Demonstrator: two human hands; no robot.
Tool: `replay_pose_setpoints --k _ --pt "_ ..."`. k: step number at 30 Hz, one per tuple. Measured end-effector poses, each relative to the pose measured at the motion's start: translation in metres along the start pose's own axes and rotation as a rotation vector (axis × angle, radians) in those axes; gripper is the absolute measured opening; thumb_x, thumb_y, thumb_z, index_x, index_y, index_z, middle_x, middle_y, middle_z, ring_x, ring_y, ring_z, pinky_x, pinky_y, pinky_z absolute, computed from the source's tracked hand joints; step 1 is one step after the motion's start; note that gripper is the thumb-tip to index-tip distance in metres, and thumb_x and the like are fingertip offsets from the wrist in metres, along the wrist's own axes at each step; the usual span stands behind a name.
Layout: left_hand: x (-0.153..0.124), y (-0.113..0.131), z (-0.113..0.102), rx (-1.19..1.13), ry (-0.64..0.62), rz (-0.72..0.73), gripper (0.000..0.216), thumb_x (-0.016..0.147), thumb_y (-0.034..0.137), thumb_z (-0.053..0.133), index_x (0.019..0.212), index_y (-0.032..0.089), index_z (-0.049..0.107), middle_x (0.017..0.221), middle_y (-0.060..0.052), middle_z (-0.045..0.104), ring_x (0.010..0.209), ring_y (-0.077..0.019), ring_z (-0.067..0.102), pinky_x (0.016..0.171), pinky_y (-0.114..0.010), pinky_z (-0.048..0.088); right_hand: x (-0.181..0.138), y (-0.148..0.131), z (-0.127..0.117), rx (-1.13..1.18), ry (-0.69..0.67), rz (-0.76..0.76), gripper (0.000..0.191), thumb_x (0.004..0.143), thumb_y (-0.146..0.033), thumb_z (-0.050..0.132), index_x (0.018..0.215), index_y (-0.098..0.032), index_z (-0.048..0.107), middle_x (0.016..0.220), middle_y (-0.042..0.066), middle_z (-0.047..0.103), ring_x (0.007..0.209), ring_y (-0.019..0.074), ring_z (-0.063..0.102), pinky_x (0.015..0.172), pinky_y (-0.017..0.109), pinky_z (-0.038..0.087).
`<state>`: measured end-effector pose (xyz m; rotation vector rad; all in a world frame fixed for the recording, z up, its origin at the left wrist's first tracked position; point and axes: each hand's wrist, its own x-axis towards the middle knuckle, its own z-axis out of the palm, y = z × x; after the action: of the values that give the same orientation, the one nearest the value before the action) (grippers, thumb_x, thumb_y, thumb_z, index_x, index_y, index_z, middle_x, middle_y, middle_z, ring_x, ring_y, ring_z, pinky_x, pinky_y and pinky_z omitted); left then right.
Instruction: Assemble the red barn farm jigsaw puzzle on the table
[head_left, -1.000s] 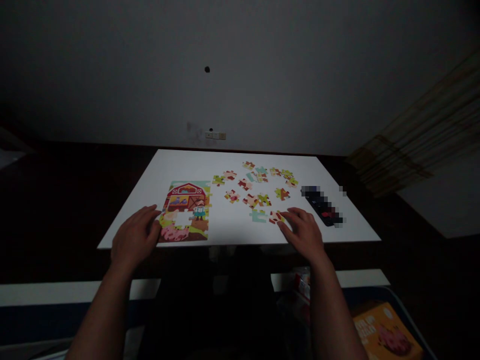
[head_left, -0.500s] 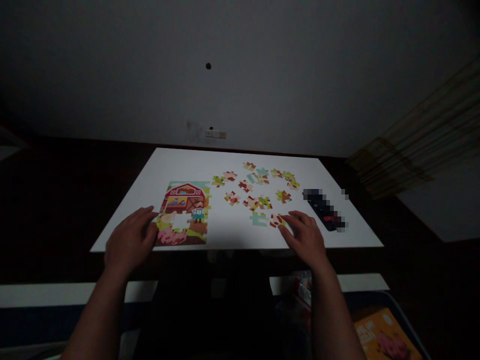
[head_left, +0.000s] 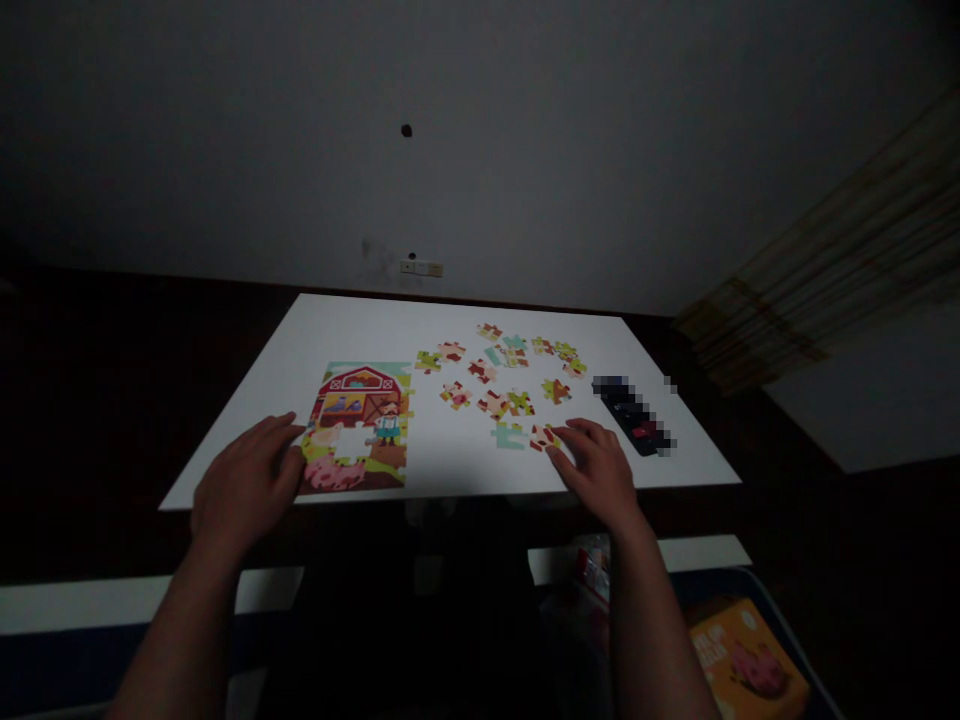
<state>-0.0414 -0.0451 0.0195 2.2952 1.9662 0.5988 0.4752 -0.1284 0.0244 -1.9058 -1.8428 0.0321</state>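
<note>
Between our left hand (head_left: 244,475) and our right hand (head_left: 600,465), which are well apart, a bare stretch of white surface (head_left: 454,465) separates the puzzle (head_left: 360,405) from a brown-and-cream piece (head_left: 541,438). The puzzle lies just inward of our left hand, much nearer to it than to the right, its long axis running away from us and a gap showing in its nearer half. Our left fingers curve loosely at its outer edge, the thumb parted from them; we cannot tell whether they press on it. The brown-and-cream piece is at the tips of our right thumb and forefinger; whether they grip or only touch it, we cannot tell. Just inward of it lies a pale blue piece (head_left: 510,437).

Beyond and inward of our right hand, nearer to it than to the left, loose pieces (head_left: 493,404) lie scattered. Outward of that hand is a dark object (head_left: 634,415), partly blurred; lower and further out, an orange box (head_left: 750,660). Ahead of both hands, past the surface, stands a dim wall (head_left: 225,150) with sockets (head_left: 421,268), a curtain (head_left: 750,330) off to the right.
</note>
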Motion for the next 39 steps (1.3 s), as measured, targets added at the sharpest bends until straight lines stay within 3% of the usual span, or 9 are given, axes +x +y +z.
replay_pose_setpoints --k 16,39 --pt "0.0007 -0.0015 -0.0015 0.1 -0.018 0.031 0.061 0.107 0.049 0.035 0.135 0.013 0.076 0.154 -0.015 0.068 0.147 -0.0357 0.061 0.122 -0.058 0.051 -0.0006 -0.0015 -0.0024 0.0 0.0 0.007 0.033 0.104 -0.045 0.066 0.13 -0.035 0.081 0.139 0.011 0.071 0.124 0.0377 0.066 0.105 0.058 0.058" --pt "0.0017 0.0039 -0.0056 0.09 -0.043 -0.023 0.059 0.105 0.048 0.038 0.135 0.015 0.077 0.156 -0.012 0.067 0.148 -0.0352 0.06 0.124 -0.057 0.05 -0.0014 0.0004 -0.002 0.002 0.026 -0.02 0.032 0.106 -0.041 0.061 0.13 -0.033 0.081 0.137 0.012 0.071 0.123 0.0376 0.067 0.104 0.06 0.059"
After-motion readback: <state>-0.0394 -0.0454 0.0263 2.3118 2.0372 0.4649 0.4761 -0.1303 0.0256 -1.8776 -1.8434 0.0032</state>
